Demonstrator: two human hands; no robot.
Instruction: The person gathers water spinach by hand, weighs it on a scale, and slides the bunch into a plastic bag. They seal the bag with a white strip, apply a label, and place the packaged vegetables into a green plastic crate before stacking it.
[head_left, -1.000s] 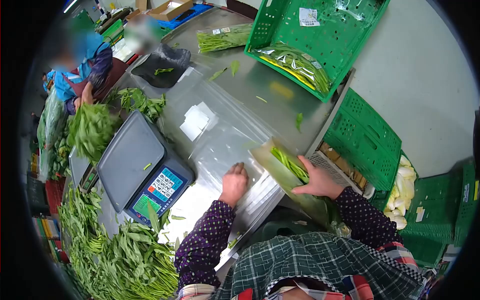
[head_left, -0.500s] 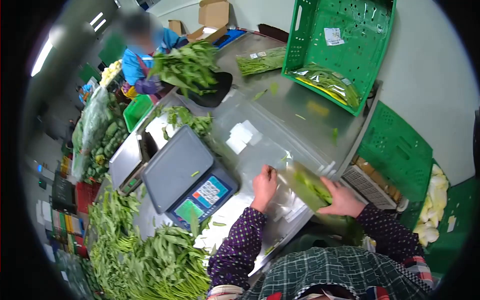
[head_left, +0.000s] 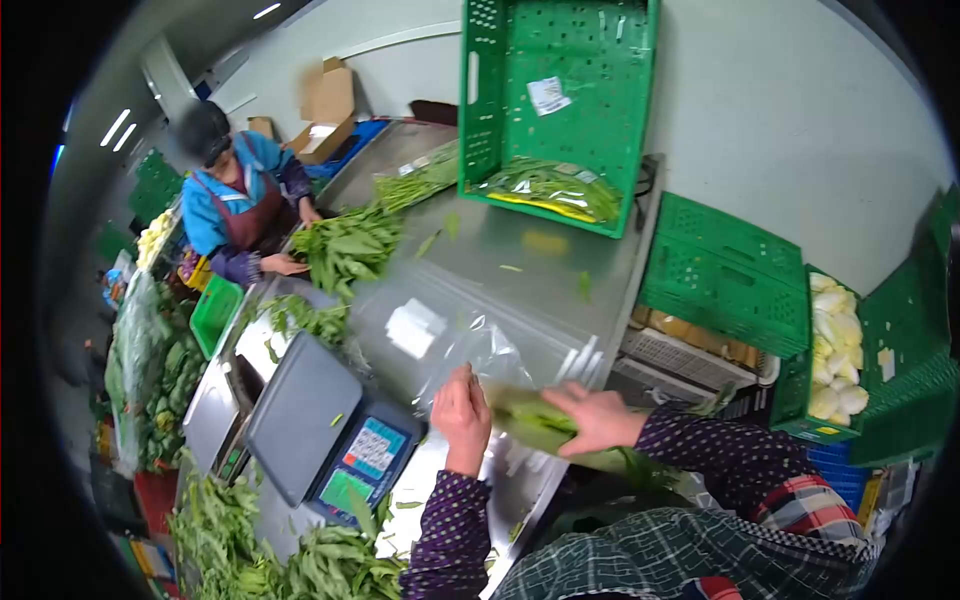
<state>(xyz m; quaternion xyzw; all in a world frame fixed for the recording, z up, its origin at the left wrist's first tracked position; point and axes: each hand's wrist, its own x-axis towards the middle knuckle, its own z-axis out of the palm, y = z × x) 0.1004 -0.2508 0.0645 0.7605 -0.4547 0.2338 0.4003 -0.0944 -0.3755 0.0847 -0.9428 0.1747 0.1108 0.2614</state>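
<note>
My right hand is wrapped over a bundle of leafy greens in a clear wrapper, held low over the table's near edge. The bundle is smeared by motion. Close to its left end, my left hand is closed, its fingers pinched on a clear plastic bag that bulges up behind the fingers. Exactly where the fingers grip is hidden. Left of my left hand stands a grey digital scale with a green display; a small leaf lies on its platform.
Loose greens are heaped at the lower left. A green crate with bagged greens stands tilted at the back. White labels lie on clear sheets. A co-worker handles greens across the table. Crates and pale cabbages stand right.
The view has turned right, shifting the scene leftward. My hands have come closer together with the bundle. The co-worker's greens are lower, resting on the table.
</note>
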